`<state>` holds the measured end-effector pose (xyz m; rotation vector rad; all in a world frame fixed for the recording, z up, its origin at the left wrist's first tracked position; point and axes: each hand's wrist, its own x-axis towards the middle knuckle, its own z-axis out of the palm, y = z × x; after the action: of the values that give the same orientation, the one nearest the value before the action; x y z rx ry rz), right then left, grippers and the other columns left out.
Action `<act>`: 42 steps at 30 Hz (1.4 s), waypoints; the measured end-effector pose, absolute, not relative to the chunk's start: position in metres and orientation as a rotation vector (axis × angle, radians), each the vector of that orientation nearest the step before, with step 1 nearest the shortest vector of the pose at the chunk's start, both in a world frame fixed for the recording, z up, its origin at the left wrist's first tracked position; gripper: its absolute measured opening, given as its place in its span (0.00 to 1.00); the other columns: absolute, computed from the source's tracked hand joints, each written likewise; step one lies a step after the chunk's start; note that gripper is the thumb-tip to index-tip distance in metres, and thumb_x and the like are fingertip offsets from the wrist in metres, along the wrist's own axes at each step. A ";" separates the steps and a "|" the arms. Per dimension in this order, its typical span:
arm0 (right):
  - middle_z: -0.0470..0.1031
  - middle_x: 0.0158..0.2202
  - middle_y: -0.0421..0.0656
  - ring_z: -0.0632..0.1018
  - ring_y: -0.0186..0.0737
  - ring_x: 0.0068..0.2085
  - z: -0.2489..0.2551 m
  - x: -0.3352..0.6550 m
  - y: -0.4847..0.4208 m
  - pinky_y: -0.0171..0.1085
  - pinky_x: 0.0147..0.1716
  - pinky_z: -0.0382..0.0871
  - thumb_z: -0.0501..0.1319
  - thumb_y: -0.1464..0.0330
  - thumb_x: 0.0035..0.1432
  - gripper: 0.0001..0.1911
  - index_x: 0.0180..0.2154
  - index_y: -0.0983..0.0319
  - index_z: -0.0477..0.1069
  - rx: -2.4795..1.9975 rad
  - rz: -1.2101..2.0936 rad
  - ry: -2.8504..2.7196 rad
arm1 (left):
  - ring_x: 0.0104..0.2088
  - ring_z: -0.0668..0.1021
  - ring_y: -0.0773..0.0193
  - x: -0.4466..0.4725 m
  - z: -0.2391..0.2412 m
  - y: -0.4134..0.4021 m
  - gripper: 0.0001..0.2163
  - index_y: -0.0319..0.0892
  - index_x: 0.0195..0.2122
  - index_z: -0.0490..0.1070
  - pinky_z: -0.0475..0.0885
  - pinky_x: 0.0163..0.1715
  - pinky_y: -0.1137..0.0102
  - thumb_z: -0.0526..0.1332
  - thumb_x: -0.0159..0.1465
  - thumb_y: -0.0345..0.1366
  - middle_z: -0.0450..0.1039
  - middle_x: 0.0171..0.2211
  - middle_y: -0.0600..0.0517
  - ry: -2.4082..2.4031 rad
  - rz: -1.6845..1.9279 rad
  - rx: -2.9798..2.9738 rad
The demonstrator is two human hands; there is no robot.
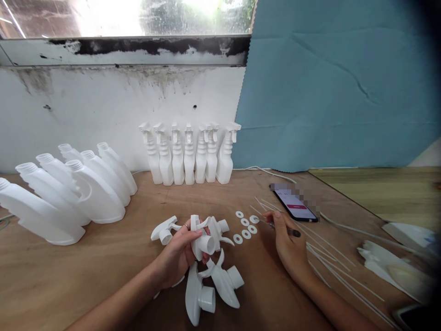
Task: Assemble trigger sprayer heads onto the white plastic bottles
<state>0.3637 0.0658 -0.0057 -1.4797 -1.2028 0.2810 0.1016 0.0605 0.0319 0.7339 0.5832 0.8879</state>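
My left hand (179, 255) is closed round a white trigger-spray head (203, 241), held just above the wooden table (86, 276). More loose spray heads (213, 285) lie around and under it. My right hand (287, 241) pinches a thin dark tool (284, 228) whose tip points at a cluster of small white ring washers (245, 225). Thin white dip tubes (330, 262) lie to the right of that hand.
Several capless white bottles (79, 193) lie on their sides at the left. A row of assembled spray bottles (189, 154) stands against the white wall. A phone (296, 205) with a cable lies beyond my right hand. White plastic bags (389, 266) sit at the right edge.
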 end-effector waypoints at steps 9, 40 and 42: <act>0.77 0.34 0.43 0.77 0.45 0.39 -0.008 0.364 0.067 0.43 0.42 0.69 0.52 0.50 0.62 0.22 0.35 0.58 0.75 -1.463 0.372 -1.212 | 0.25 0.71 0.68 0.102 0.033 0.060 0.05 0.40 0.38 0.62 0.67 0.25 0.71 0.57 0.63 0.33 0.66 0.32 0.52 0.573 0.879 0.740; 0.74 0.28 0.42 0.75 0.43 0.34 0.002 0.360 0.064 0.40 0.39 0.67 0.54 0.52 0.60 0.20 0.27 0.60 0.71 -1.488 0.359 -1.149 | 0.24 0.71 0.68 0.101 0.034 0.059 0.06 0.40 0.37 0.62 0.67 0.25 0.71 0.59 0.62 0.34 0.67 0.32 0.52 0.578 0.877 0.732; 0.72 0.26 0.41 0.73 0.42 0.32 0.002 0.360 0.064 0.39 0.36 0.66 0.53 0.53 0.60 0.20 0.26 0.59 0.70 -1.474 0.331 -1.141 | 0.24 0.71 0.68 0.101 0.035 0.059 0.07 0.40 0.37 0.62 0.67 0.25 0.71 0.60 0.61 0.35 0.67 0.32 0.51 0.588 0.869 0.730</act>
<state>0.3604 0.0641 0.0025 -1.4741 -1.1408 0.3308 0.1007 0.0592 0.0349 0.7303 0.5884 0.8693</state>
